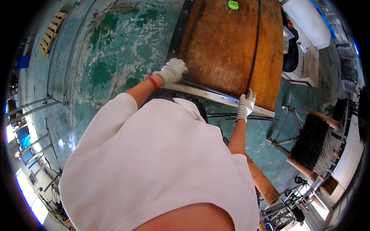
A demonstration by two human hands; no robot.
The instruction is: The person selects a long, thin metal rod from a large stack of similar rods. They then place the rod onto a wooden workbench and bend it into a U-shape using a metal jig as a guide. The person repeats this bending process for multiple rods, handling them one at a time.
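Note:
A thin black frame (254, 50) lies on the worn brown wooden tabletop (227, 50). One of its long sides runs away from me near the table's right, and its near side follows the metal-edged front. My left hand (173, 71), in a white ribbed glove, is closed at the frame's near left corner, by the table's dark metal side rail. At the near right corner my right hand (246, 104), gloved alike, closes around the frame over the front metal strip (216, 96). The fingertips of both hands are partly hidden. A green tape measure (233, 5) sits toward the table's far end.
Several black rods (258, 118) stick out below the table's front edge. On the right stand a rack with black bristly material (312, 134) and a white cart (308, 73). A cardboard tube (266, 184) is near my right side. Metal frames (38, 144) and a wooden pallet (52, 34) are at left.

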